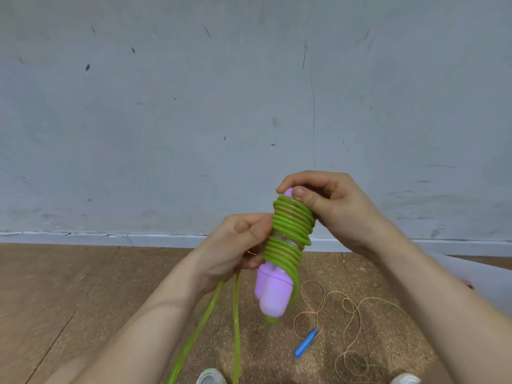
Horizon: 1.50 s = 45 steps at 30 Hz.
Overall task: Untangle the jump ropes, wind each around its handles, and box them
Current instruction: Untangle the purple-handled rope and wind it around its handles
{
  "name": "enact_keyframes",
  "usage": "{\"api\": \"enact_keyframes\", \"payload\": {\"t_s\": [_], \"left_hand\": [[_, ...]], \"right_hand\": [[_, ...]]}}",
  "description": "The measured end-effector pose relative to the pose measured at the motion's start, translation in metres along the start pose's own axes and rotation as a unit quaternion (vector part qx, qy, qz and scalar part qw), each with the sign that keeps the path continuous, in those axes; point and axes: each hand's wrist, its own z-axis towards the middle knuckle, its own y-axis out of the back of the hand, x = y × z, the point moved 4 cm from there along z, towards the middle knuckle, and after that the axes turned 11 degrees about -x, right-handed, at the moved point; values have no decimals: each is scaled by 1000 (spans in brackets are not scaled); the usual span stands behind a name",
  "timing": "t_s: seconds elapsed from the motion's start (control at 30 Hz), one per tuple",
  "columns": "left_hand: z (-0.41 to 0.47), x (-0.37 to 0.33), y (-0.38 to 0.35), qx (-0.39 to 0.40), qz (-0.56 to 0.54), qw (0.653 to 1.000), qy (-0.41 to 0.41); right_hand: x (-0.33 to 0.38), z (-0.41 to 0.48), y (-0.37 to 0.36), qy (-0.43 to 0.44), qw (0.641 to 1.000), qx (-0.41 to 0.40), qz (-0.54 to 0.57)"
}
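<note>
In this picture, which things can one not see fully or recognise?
Head view only.
Green rope: loose strands leave the bottom edge; remaining length unknown.
Purple handles: middle hidden by coils, left hand and right hand.
Thin cord: only one blue handle shows.
Red object beside the right forearm: too small to identify.
Box: not in view.

Single wide-angle view from the head, facing forward and down, close on left hand [235,245] and right hand [332,206] at centre, forearms [138,328] running in from below, wall [249,92] ahead across the upper half, floor [69,286] below, shoe tips [210,377] just at the bottom edge.
</note>
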Motion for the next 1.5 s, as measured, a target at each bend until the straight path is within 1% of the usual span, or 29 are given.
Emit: {"api": "enact_keyframes", "payload": {"t_s": [0.07,0.1,0.13,0.17,0.2,0.23,0.27,0.3,0.33,0.37,0.4,0.43,0.47,0.53,0.6,0.63,0.7,0.8,0.97,1.0,1.03,1.1,1.17,1.2,1.27,1.33,1.37,1.43,1.5], "left_hand": [[4,-3,2,-45,-39,998,6],[5,-7,4,-83,-28,996,8],[5,-11,6,-124,23,992,-10],[4,-15,9,-174,142,973,-57],[2,-17,10,-222,319,911,-137],[-2,-18,5,-243,478,815,-219],[-6,-16,-7,-239,569,732,-288],[-6,-11,-19,-227,614,690,-308],[-6,-6,-28,-212,624,686,-307],[-6,-2,-36,-209,619,692,-307],[-6,-1,-41,-193,606,710,-302],[-7,-4,-43,-182,583,737,-290],[-6,-5,-41,-169,548,775,-265],[-7,-4,-37,-142,444,864,-190],[-7,-3,-31,-150,328,924,-126],[-5,-3,-28,-152,278,942,-111],[-2,-9,-21,-173,246,948,-106],[-1,-17,-7,-219,261,934,-104],[3,-15,3,-246,304,916,-89],[4,-13,3,-229,285,929,-66],[6,-9,2,-193,241,951,-31],[5,-6,-3,-96,136,986,21],[3,-7,-8,-28,91,995,13],[3,-10,-11,-19,92,996,1],[3,-15,-12,-53,116,991,-30],[3,-22,-7,-127,134,980,-68],[2,-24,-4,-166,148,972,-83],[-2,-28,5,-236,162,953,-99],[-1,-28,11,-270,141,947,-99]], "right_hand": [[-4,1,-1,18,999,-45,-22],[-6,2,0,27,997,-64,-45],[-9,3,2,16,995,-79,-59],[-12,3,3,-29,994,-87,-53],[-17,1,0,-101,991,-85,-24],[-24,-3,-5,-170,982,-81,6],[-30,-7,-11,-211,973,-89,16],[-36,-11,-17,-212,970,-117,1],[-39,-13,-21,-203,965,-163,-10],[-42,-15,-22,-198,956,-217,1],[-45,-16,-20,-207,943,-258,31],[-47,-16,-16,-215,932,-283,69],[-48,-14,-11,-216,926,-296,93],[-48,-10,-2,-194,930,-303,80],[-48,-8,-1,-170,933,-310,65],[-48,-8,-3,-162,933,-316,65],[-45,-7,-5,-152,932,-322,72],[-40,-4,-4,-154,926,-323,119],[-33,1,-11,-165,925,-271,211],[-31,1,-11,-165,923,-264,226],[-29,1,-11,-166,921,-257,241],[-24,1,-13,-171,917,-237,272],[-21,0,-15,-176,913,-216,297],[-21,0,-15,-173,913,-211,302],[-21,0,-13,-156,927,-210,268],[-25,-2,-13,-158,953,-185,180],[-29,-5,-15,-178,960,-157,151],[-34,-11,-21,-226,959,-75,152],[-34,-15,-24,-243,951,-20,191]]}}
